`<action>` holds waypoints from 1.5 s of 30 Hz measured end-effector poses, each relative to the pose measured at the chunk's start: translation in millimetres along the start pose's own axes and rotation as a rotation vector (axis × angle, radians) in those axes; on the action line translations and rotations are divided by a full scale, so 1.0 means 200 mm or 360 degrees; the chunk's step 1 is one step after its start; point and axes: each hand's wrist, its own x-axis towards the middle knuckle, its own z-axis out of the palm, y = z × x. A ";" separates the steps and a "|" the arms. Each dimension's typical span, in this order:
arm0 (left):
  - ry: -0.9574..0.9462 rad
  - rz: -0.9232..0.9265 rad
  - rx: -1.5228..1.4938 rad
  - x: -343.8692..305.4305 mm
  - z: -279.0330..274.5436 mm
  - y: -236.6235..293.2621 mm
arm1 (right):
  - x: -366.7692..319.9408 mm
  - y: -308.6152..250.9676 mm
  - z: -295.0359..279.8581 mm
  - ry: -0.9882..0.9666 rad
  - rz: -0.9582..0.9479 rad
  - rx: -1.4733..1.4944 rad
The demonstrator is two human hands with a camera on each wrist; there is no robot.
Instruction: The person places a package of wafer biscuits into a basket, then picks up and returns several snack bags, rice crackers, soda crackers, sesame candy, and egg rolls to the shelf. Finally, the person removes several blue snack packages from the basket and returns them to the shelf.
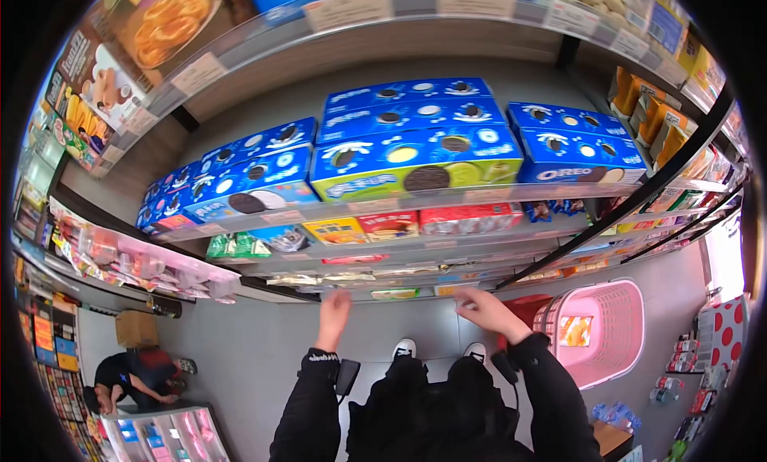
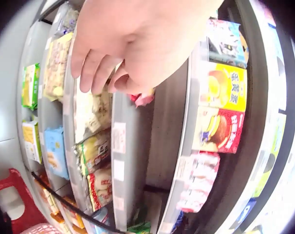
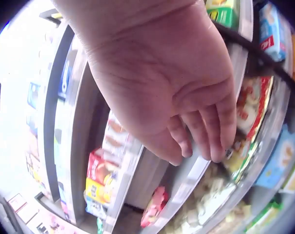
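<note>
Pretty sure I'm just lining up a reach: left hand (image 2: 137, 44) and right hand (image 3: 172, 87) empty, fingers (image 3: 227, 119) loosely bent. Small red-and-pink plastic-looking packet (image 3: 156, 205) lies just behind the grey shelf's (image 2: 132, 153) front edge; grabbing it probably calls for spreading them.

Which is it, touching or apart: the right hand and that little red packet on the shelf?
Apart. The right wrist view shows bare shelf between the right hand and the red packet.

a snack shop: shelves (image 1: 268, 107) carry rows of cookie boxes (image 1: 415, 162) and bagged snacks (image 2: 92, 117), price tags (image 1: 349, 11) line the front edges, and a pink shopping basket (image 1: 619, 334) stands nearby.
</note>
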 end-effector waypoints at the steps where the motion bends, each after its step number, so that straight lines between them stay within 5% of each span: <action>1: 0.0257 0.0288 0.0138 0.07 -0.06 0.01 | 0.11 -0.05 0.08 -0.0021 -0.0006 -0.0020; 2: 0.0512 0.0578 0.0275 0.13 -0.11 0.01 | 0.23 -0.07 0.18 0.0101 -0.0063 -0.0026; 5: 0.0685 0.0744 0.0496 0.31 -0.21 -0.02 | 0.54 -0.14 0.36 0.0256 0.0031 -0.0106; 7: 0.0522 0.0613 0.0562 0.44 -0.28 -0.06 | 0.67 -0.16 0.44 0.0298 0.0187 -0.0178; 12: 0.0240 0.0378 0.0419 0.53 -0.28 -0.02 | 0.84 -0.11 0.53 0.0318 -0.0107 -0.0337; 18: 0.0222 0.0575 0.0681 0.59 -0.28 -0.02 | 0.89 -0.06 0.64 0.0588 -0.0140 -0.0341; 23: 0.0162 0.0548 0.0124 0.54 -0.25 0.04 | 0.86 -0.12 0.66 0.0576 -0.0153 -0.0113; 26: 0.0176 0.0600 0.0014 0.49 -0.22 0.08 | 0.80 -0.16 0.64 0.0637 -0.0124 0.0115; 28: 0.0151 0.0071 -0.0486 0.38 -0.17 0.19 | 0.77 -0.16 0.62 0.0680 -0.0066 0.0266; 32: 0.0106 0.0032 -0.0505 0.29 -0.12 0.11 | 0.70 -0.12 0.56 0.0736 -0.0201 0.0347; 34: 0.0109 0.0077 -0.0556 0.19 -0.04 0.11 | 0.63 -0.10 0.48 0.0505 -0.0173 0.0812; 35: 0.0084 0.0079 -0.0529 0.14 0.01 0.12 | 0.55 -0.08 0.42 0.0572 -0.0287 0.0426; 40: -0.0053 0.0150 -0.0454 -0.12 0.42 0.17 | 0.17 0.09 0.13 0.0508 0.0141 0.0393; 42: -0.0102 0.0355 -0.0201 -0.18 0.61 0.16 | 0.00 0.20 0.02 0.0744 0.0354 0.0521; 45: -0.0305 0.0496 -0.0153 -0.29 0.94 0.24 | -0.32 0.32 -0.20 0.0646 0.0305 0.1127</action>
